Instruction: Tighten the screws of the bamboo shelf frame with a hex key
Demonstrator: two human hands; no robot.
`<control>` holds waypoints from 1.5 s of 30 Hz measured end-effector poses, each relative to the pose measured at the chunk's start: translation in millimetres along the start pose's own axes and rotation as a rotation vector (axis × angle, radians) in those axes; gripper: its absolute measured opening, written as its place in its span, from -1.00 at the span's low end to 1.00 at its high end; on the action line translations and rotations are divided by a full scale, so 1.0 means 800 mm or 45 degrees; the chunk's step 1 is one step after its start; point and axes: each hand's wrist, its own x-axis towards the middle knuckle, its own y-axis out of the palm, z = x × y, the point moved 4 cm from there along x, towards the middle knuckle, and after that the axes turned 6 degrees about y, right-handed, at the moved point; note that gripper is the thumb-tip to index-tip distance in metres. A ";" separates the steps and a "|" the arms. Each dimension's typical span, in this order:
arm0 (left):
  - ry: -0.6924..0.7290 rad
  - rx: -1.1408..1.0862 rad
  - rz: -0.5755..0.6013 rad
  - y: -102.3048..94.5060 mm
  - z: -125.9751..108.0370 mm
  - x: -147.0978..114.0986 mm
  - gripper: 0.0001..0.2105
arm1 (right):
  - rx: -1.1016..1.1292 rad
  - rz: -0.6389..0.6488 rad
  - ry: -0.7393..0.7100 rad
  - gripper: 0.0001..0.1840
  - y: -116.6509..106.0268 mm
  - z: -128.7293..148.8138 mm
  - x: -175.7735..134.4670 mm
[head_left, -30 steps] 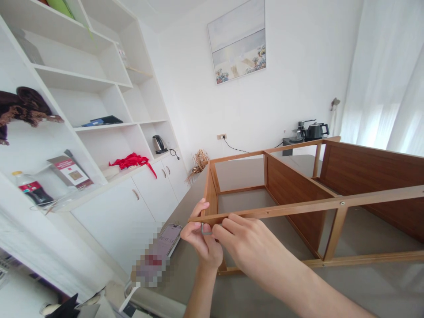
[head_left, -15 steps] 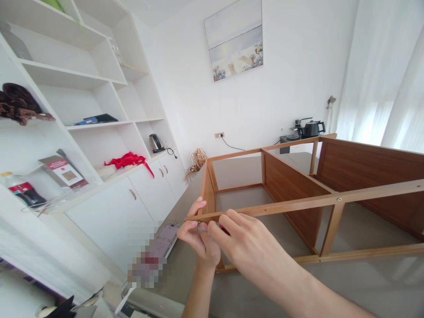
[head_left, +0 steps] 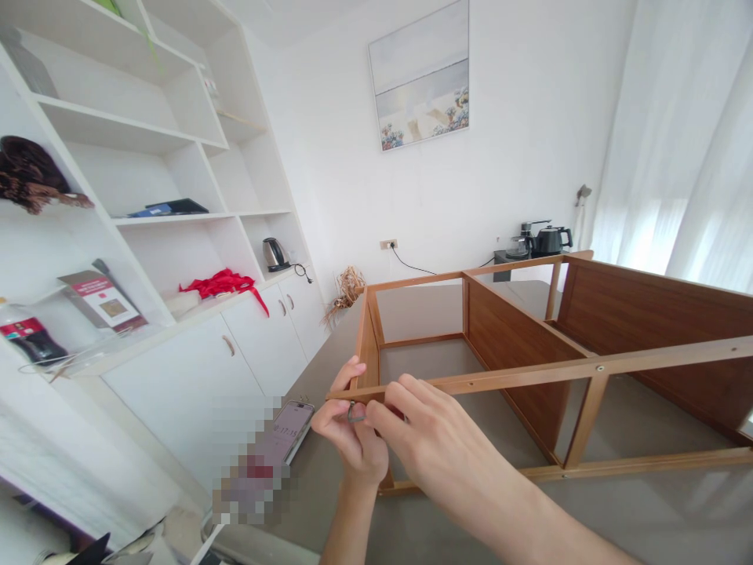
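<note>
A brown wooden shelf frame lies on its side on a grey-topped table. At its near left corner, my left hand is closed around the end of the rail, one finger above it and others below. My right hand is closed, fingertips pinching a small bent metal hex key just under the rail. The key's far end meets the frame close to my left fingertips; the fastener there is hidden. Other screw heads show along the same rail.
A phone with a running timer lies on the table left of my hands. White shelves and cabinets line the left wall, with a kettle and red ribbon. A black kettle stands behind the frame.
The hex key sits at a slightly different angle under the rail, and my right fingers have shifted a little. My left hand keeps its hold. The whole view has moved slightly.
</note>
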 end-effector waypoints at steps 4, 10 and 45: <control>0.013 0.044 0.007 0.000 -0.002 0.003 -0.70 | 0.032 0.068 0.004 -0.79 -0.004 -0.003 0.000; 0.019 0.053 0.000 0.003 -0.005 0.005 -0.68 | 0.013 0.131 0.023 -0.79 -0.009 -0.004 0.001; -0.056 0.022 -0.039 -0.002 0.006 -0.006 -0.64 | -0.083 -0.150 0.022 -0.79 -0.003 0.006 0.002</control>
